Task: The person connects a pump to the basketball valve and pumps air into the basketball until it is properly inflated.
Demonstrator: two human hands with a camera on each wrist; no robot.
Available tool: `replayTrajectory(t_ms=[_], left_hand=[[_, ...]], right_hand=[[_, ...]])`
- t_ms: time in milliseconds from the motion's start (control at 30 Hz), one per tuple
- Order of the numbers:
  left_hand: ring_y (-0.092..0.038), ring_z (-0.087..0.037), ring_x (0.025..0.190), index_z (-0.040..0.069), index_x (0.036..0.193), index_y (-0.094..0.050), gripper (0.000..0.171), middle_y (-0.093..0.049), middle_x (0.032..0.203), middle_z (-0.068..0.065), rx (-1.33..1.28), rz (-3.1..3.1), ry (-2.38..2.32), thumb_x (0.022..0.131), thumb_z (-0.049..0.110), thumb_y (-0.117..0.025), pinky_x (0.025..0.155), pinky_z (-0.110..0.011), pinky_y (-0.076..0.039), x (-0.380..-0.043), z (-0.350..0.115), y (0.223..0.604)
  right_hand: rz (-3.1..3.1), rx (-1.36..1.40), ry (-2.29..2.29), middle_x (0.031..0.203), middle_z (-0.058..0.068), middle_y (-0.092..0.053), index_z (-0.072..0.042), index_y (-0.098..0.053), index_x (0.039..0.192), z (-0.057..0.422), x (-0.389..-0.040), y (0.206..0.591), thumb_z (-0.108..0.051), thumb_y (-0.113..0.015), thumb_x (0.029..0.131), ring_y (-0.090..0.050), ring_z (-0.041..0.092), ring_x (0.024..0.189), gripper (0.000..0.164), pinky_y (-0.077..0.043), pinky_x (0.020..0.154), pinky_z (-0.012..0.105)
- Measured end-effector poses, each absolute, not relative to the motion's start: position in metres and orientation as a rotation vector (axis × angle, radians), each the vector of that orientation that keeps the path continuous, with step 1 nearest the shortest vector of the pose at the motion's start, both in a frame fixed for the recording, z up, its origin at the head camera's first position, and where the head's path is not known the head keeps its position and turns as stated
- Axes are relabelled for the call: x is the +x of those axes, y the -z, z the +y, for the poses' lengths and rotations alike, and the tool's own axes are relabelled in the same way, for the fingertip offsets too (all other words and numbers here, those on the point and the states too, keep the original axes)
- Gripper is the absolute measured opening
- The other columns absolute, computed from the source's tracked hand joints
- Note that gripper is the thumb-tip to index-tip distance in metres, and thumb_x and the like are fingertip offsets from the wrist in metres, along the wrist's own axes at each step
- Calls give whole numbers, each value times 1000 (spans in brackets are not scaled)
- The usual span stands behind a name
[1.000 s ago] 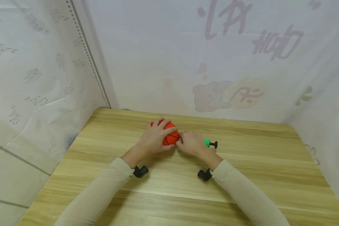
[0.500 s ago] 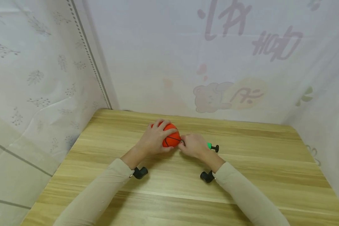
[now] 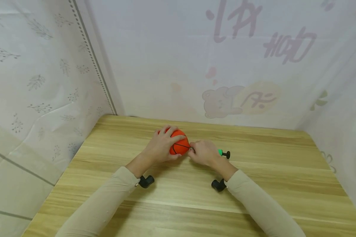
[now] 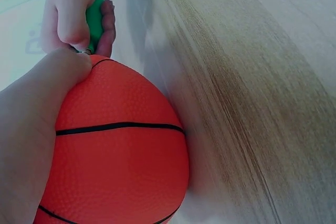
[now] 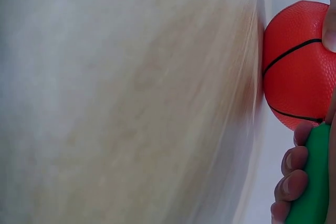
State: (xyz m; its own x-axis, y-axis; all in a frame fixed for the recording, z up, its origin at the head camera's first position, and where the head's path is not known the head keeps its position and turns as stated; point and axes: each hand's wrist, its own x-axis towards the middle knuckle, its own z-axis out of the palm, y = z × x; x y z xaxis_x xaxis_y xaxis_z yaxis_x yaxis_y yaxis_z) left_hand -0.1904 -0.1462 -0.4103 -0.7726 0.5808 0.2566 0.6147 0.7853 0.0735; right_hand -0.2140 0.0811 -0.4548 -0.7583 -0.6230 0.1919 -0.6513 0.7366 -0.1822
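An orange-red toy basketball (image 3: 179, 144) with black lines rests on the wooden table. My left hand (image 3: 161, 144) grips it from the left, fingers spread over its top and thumb at the near side. My right hand (image 3: 204, 153) holds a green hand pump (image 3: 220, 152), its black T-shaped handle (image 3: 226, 154) sticking out to the right. In the right wrist view several fingers curl round the green barrel (image 5: 315, 182). The pump's front end meets the ball's right side, and the contact spot is mostly hidden by my fingers.
The wood-grain table (image 3: 178, 214) runs up to a pale printed curtain (image 3: 154, 65) at the back, with more curtain at both sides. Black wrist mounts (image 3: 146, 181) hang below both cuffs.
Over the first half second my right hand and the pump shifted slightly right and toward me, and the ball's right side bulged a little with them. Since then almost nothing has moved.
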Motion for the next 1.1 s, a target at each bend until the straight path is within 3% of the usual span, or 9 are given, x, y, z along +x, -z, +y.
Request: replayTrajectory(t_ms=[433, 833, 1100], left_hand=[[-40, -33, 132, 29, 137, -60, 63, -44, 144, -8, -922, -2789, 258, 81, 49, -81, 97, -59, -45, -191, -146, 411], [-39, -33, 133, 28, 138, -60, 63, -44, 145, -8, -913, -2808, 305, 82, 48, -81, 98, -59, -45, -190, -147, 410], [-39, -32, 132, 29, 136, -61, 63, -45, 144, -8, -918, -2794, 301, 80, 47, -83, 96, -59, -45, -190, -145, 410]], right_hand=[[-2782, 1096, -352, 58, -9, -35, -21, -44, 69, 87, -215, 455, -21, -55, 87, -33, 7, 51, 21, -27, 49, 24], [-2689, 1105, -267, 58, -9, -41, -20, -47, 72, 91, -213, 455, -21, -56, 85, -39, 8, 51, 16, -33, 48, 25], [-2743, 1082, -318, 56, -10, -34, -21, -44, 68, 92, -213, 454, -23, -55, 86, -36, 9, 51, 20, -30, 48, 26]])
